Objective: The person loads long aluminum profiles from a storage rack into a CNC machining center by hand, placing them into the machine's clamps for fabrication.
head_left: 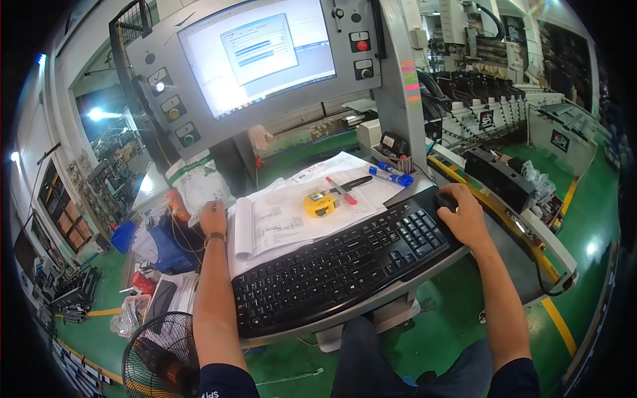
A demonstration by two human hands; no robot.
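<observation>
My right hand is curled over a black computer mouse, just beyond the right end of a black keyboard. My left hand rests at the left edge of the desk, beside a rolled sheet of paper. Its fingers look curled in, and I cannot tell what they hold. Between the hands lie printed drawings. On these sit a yellow tape measure, a red marker and a black pen. Blue markers lie at the upper right.
A control panel with a lit screen and a red button rises behind the desk. Below left are a blue basket and a black fan. A white bag stands past my left hand. Machinery fills the right background.
</observation>
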